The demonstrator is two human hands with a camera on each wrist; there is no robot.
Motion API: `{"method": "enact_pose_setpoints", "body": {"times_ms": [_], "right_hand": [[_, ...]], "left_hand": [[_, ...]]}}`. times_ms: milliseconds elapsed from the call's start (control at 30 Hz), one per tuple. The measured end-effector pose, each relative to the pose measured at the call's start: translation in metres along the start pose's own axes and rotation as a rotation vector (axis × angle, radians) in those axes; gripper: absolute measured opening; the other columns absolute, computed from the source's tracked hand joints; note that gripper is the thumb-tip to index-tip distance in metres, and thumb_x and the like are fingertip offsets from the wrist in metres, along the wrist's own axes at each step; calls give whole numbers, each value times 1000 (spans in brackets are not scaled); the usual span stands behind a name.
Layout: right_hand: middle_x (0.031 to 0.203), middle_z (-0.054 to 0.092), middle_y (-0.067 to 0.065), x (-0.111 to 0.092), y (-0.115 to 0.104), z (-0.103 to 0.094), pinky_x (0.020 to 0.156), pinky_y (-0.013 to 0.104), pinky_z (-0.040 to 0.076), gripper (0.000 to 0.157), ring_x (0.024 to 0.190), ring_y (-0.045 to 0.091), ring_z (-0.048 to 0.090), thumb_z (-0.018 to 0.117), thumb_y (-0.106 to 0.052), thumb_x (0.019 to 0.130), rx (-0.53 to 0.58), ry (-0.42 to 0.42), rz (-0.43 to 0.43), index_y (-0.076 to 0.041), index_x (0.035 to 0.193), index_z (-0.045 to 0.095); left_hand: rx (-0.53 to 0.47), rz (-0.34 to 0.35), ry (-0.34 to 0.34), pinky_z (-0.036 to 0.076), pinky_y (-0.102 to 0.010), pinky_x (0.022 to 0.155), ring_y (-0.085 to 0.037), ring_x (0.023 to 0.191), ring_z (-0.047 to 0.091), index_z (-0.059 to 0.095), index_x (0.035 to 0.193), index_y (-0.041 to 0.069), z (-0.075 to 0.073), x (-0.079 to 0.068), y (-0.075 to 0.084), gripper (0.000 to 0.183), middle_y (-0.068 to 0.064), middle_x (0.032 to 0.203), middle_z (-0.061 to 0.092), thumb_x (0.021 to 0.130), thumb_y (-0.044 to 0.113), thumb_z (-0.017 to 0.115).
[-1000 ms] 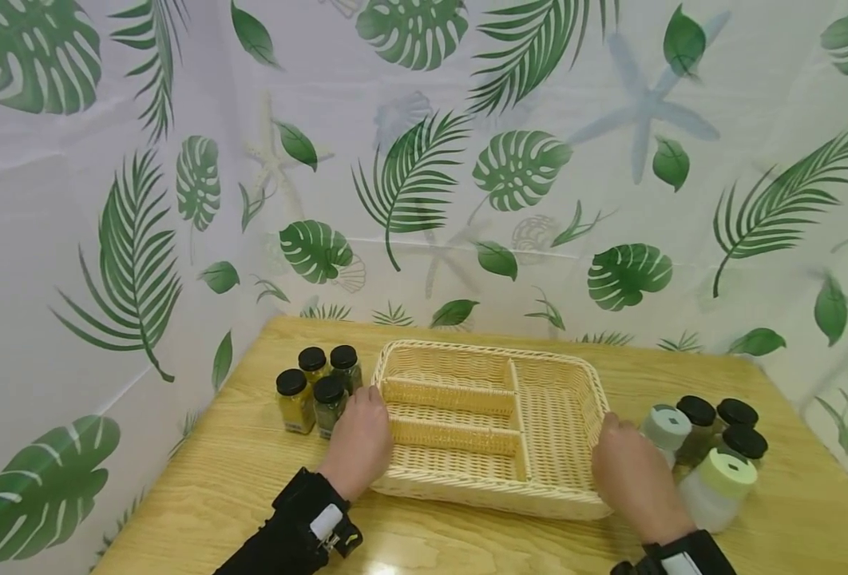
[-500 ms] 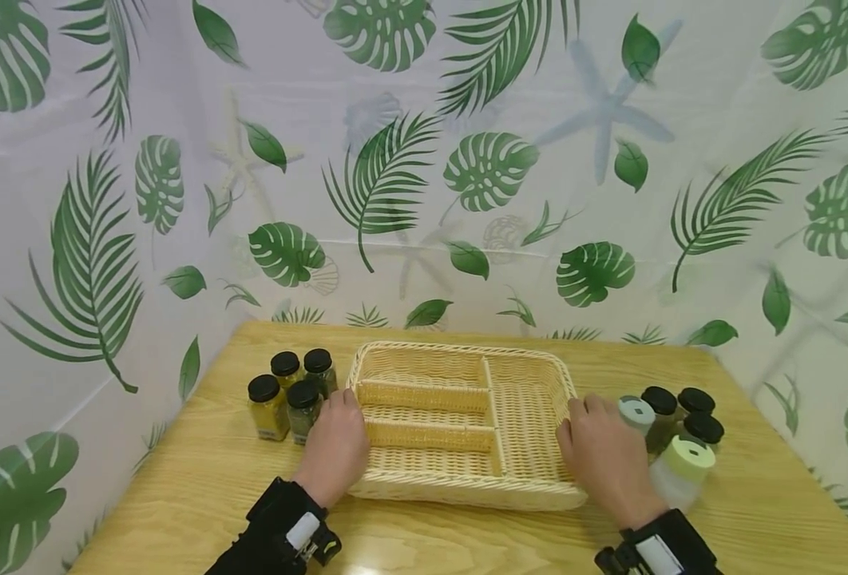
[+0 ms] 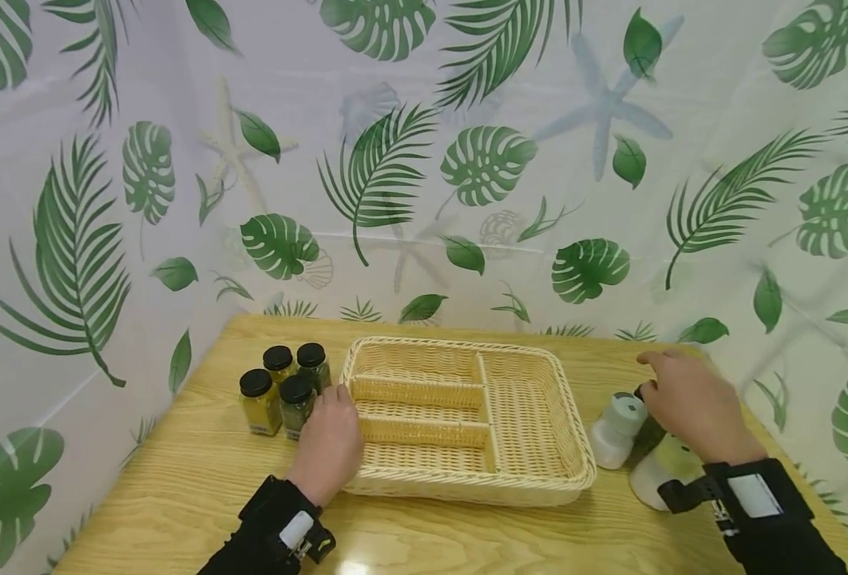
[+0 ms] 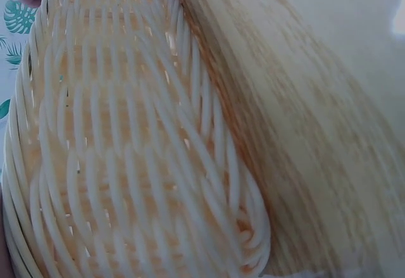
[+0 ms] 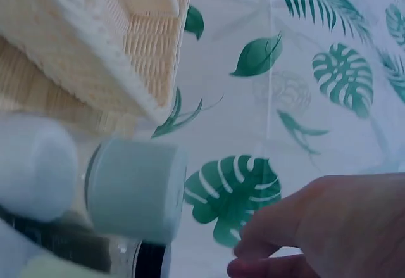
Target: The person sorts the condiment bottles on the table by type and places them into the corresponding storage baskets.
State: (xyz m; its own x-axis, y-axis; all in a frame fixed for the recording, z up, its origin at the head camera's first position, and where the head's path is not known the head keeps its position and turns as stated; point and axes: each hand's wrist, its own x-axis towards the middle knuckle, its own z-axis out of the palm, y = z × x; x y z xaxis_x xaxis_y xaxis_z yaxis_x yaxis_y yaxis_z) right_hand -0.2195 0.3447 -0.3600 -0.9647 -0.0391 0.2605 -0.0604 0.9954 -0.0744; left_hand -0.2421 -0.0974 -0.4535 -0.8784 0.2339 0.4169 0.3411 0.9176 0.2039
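Nearest: black sleeves, with a strap at each wrist. Wood table, glare spot at front. Yellow-capped bottle at right, partly covered by the right wrist.

Left hand: holds basket by its left rim, fingers bent over the edge; fingertips mostly hidden. Basket sits mid-table, woven, three compartments on its left side, one long one on its right.

Right hand: apart from basket, over the right-side group. Thumb and forefinger slightly apart, narrow gap; other fingers can't be made out.

White shaker, pale green cap, upright just beside basket's right wall. Dark jar next to it, black lid, mostly hidden.

Left of basket: four black-capped jars in a tight upright cluster, two yellow, two green; left hand right by the near green one.

Back: white cloth, green leaf print, faint starfish and shells.
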Motion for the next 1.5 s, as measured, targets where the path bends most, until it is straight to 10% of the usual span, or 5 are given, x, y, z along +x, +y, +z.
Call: {"method": "enact_pose_setpoints", "body": {"times_ms": [200, 900, 1500], "right_hand": [[123, 59, 36, 10, 25, 4, 77, 55, 51, 45, 111, 54, 55, 62, 0, 83, -15, -169, -64, 8, 128, 62], [105, 69, 24, 23, 46, 16, 80, 54, 54, 36, 96, 43, 64, 68, 5, 77, -39, -371, -168, 7, 114, 68], [103, 69, 20, 42, 47, 8, 75, 50, 55, 35, 91, 34, 65, 74, -7, 81, -32, -346, -204, 6, 112, 68]], "left_hand": [[-18, -16, 2, 59, -45, 82, -41, 97, 64, 53, 121, -21, -1, 0, -3, 41, -31, 105, 59, 88, 0, 66], [-35, -34, -8, 55, -45, 81, -34, 87, 59, 53, 110, -17, 4, 1, 1, 30, -23, 93, 54, 88, 0, 61], [-10, -38, -31, 55, -46, 90, -39, 99, 61, 51, 122, -22, 3, 0, -5, 42, -29, 105, 57, 90, 2, 62]]}}
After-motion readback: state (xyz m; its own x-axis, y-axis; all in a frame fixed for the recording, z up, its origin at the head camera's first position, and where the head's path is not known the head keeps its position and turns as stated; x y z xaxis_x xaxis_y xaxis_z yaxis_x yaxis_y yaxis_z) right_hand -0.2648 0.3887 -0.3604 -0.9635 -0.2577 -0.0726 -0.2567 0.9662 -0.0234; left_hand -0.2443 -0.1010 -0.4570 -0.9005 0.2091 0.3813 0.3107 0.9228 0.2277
